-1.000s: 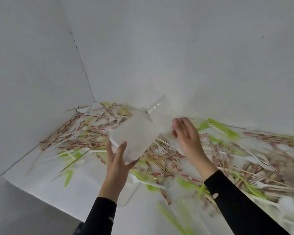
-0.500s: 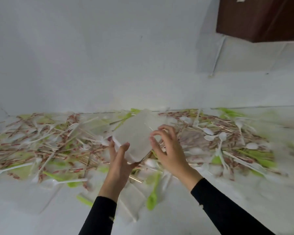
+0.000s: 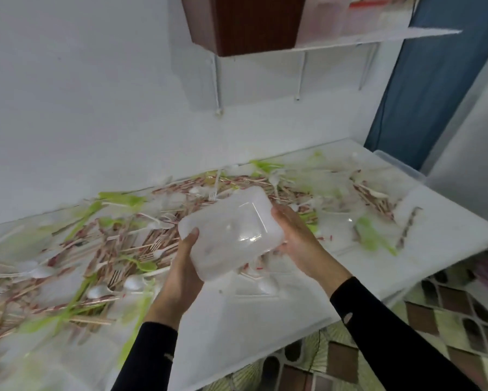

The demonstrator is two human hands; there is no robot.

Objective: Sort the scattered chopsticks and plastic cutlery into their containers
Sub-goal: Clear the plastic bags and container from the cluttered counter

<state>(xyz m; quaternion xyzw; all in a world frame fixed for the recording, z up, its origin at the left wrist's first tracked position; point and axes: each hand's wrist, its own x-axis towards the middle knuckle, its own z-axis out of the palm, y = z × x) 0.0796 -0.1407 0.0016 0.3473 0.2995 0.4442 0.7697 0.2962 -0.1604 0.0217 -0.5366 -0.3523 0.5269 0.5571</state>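
Hands meet on one translucent plastic container (image 3: 231,230), lifted clear of the white counter (image 3: 265,320) and tilted. The left hand (image 3: 180,275) grips its near left end, thumb pressed on the upper face and fingers hidden beneath; the right hand (image 3: 299,241) is curled round the far right end. Whether the box faces the camera with its base or its mouth is hard to tell. Left of the left hand and beyond both hands lies a dense scatter of paper-wrapped chopsticks (image 3: 124,244), blurred in places. White plastic spoons (image 3: 99,292) lie just left of the left wrist, white forks (image 3: 152,253) near the left thumb, and green pieces (image 3: 124,199) farther out. Right of the right hand the scatter thins toward the counter's edge. Above the hands, a wall shelf (image 3: 378,38) carries a brown box (image 3: 245,24).
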